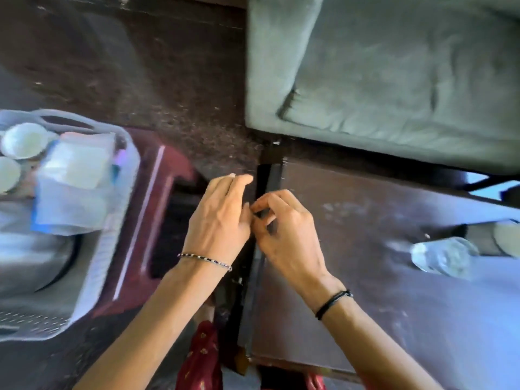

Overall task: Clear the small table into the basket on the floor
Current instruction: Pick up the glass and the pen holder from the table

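The small dark brown table (365,291) fills the lower right. A clear glass (441,256) lies on it near the right edge, beside a pale round item (508,237) cut off by the frame. The grey basket (112,249) is at the left and holds white cups (24,140), a clear plastic container (76,178) and a steel plate (28,263). Both hands meet at the table's left edge. My left hand (222,218) has relaxed, extended fingers. My right hand (287,229) has its fingers curled beside it, and nothing shows between them.
A maroon plastic stool (157,220) stands under or beside the basket, between it and the table. A grey-green sofa (394,66) runs along the table's far side. Dark speckled floor (168,94) lies beyond the hands. The frame is motion-blurred.
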